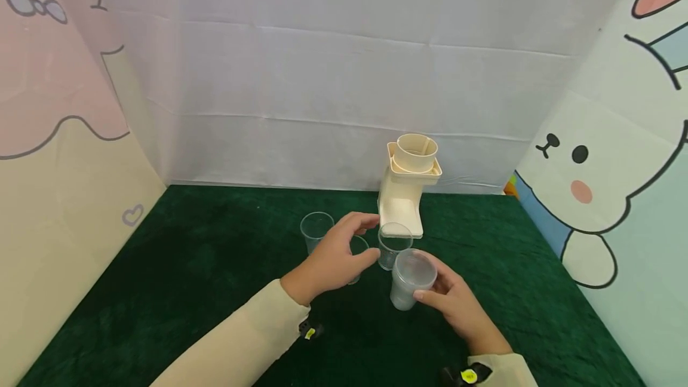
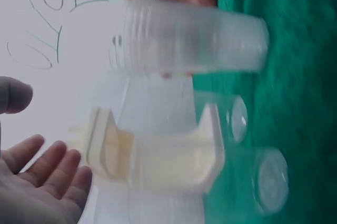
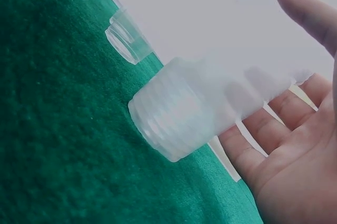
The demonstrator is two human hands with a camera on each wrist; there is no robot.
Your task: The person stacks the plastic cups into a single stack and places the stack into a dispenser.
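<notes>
A stack of nested clear plastic cups [image 1: 412,276] is gripped by my right hand [image 1: 459,303], fingers behind it and thumb on the near side. In the right wrist view the stack [image 3: 171,111] leans, its ridged bases low over the green cloth. My left hand [image 1: 335,258] reaches in with thumb and fingers spread apart and nothing between them; the left wrist view shows its palm [image 2: 42,197] bare. A single clear cup [image 1: 388,258] stands just beyond the stack, close to the left fingertips. Another cup [image 1: 355,276] is partly hidden behind the left hand.
One more clear cup [image 1: 316,226] stands to the left, its lower part covered by the left hand. A cream plastic stand [image 1: 400,211] with a round ring [image 1: 415,163] on top is at the back. Green cloth [image 1: 215,255] covers the table, with white curtain [image 1: 295,88] behind.
</notes>
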